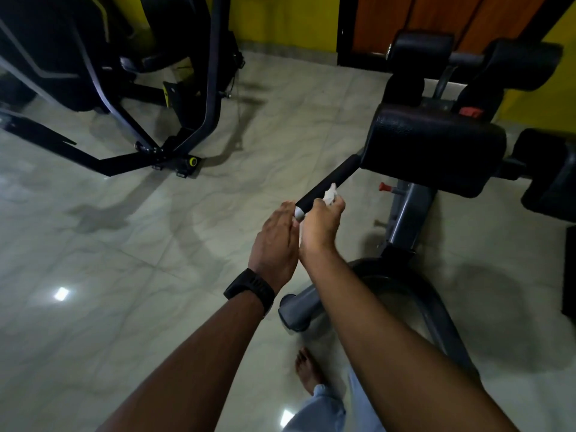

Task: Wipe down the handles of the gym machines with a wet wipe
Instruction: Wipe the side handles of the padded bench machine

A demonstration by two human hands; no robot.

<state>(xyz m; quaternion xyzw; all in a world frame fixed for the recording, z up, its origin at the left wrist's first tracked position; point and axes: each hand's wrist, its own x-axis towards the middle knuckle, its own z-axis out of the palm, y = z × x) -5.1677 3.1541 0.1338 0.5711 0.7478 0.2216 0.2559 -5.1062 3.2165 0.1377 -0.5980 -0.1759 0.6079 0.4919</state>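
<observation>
White wet wipe [331, 193] pinched by right hand [321, 226] against black handle [335, 176].

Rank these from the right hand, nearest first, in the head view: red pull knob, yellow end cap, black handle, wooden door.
1. black handle, against the right hand
2. red pull knob, just to its right
3. yellow end cap, left, on the other machine's base
4. wooden door, back wall, upper right
</observation>
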